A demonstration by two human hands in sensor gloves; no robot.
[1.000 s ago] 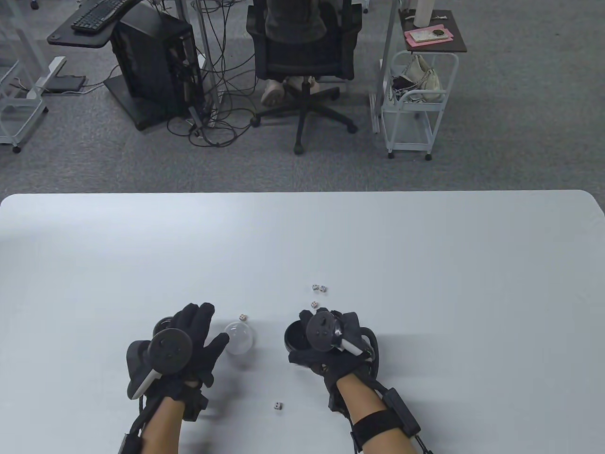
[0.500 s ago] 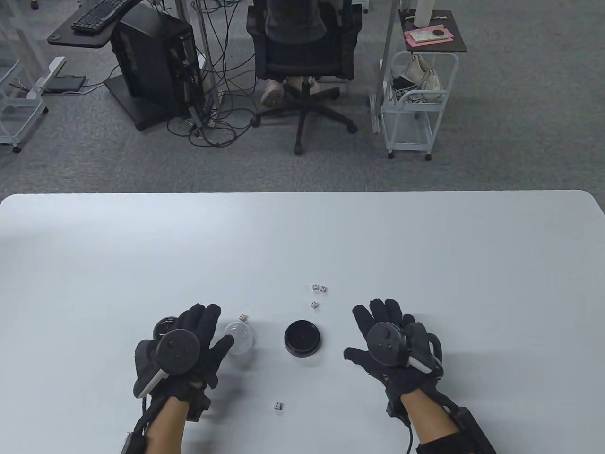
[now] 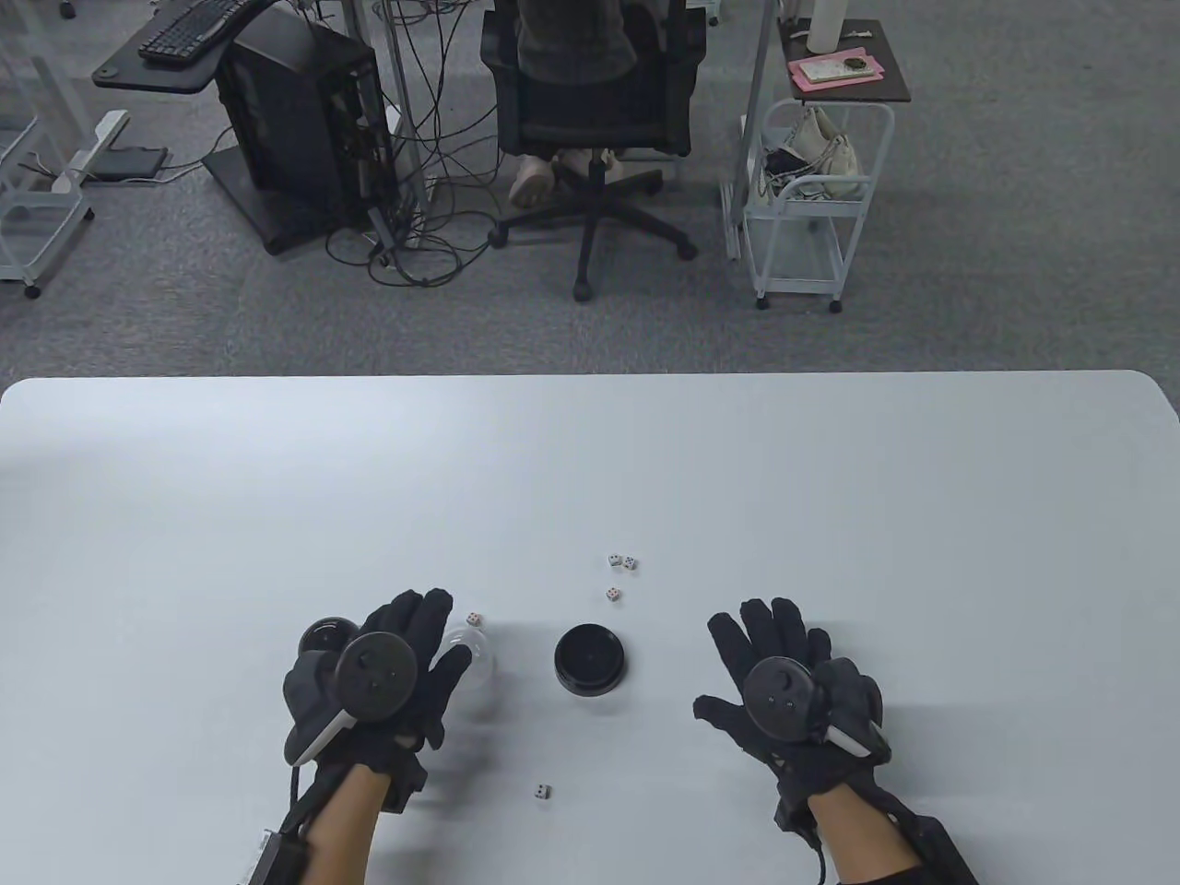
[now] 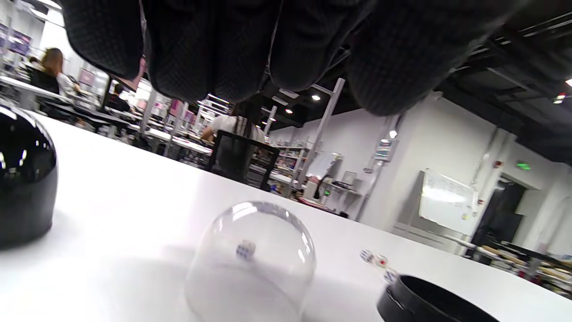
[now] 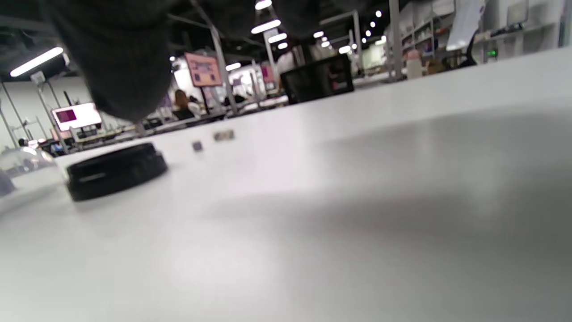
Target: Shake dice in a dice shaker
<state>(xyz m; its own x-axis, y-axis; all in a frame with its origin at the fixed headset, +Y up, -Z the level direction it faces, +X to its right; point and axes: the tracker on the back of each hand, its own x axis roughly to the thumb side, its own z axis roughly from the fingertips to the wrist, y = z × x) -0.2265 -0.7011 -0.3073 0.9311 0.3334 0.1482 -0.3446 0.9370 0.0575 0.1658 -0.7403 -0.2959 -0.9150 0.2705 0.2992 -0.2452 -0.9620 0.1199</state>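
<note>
Grey carpet point(image 3: 1014, 230) — office chair point(image 3: 590, 120), cables.

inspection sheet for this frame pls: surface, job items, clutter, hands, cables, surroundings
Surface: white table, no spills seen.
Job's things: clear dome mouth-down; black base open, no dice in it; black cup far left; five dice loose, one near the front edge.
Clutter: nothing seen.
Grippers: left hand above the dome, fingers spread; right hand open, holding nothing.
Cables: glove leads at both wrists; tangle on floor.
Surroundings: office chair, occupied; PC tower; white cart.
</note>
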